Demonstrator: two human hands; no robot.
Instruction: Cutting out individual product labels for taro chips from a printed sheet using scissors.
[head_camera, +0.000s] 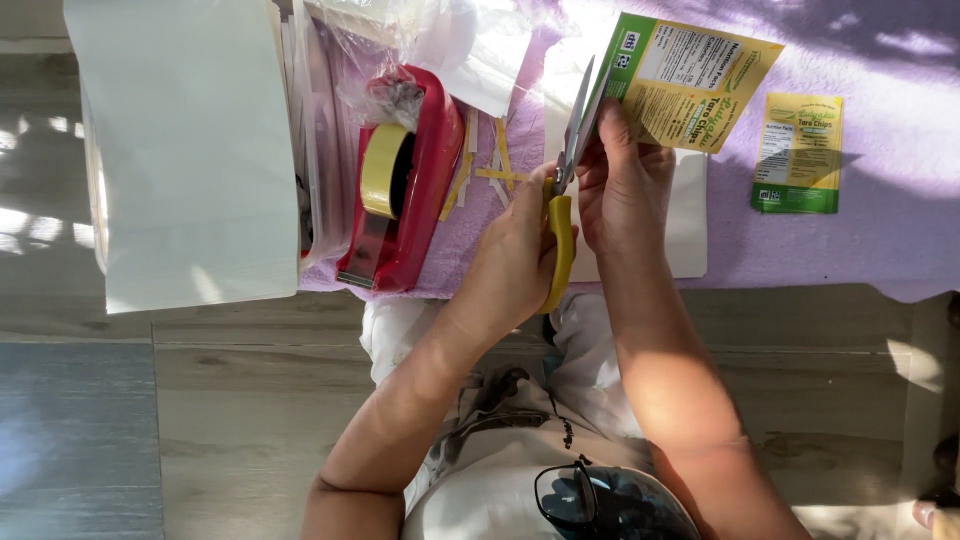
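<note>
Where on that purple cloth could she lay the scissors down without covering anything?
The purple cloth lies bare below and right of the small yellow-green label, and between it and the white sheet. It is crowded left of the hands: paper strips, red tape dispenser, plastic bags.

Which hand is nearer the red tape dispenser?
Left. The left hand, holding the scissors, is just right of the tape dispenser; the right hand, holding the label, lies beyond it.
</note>
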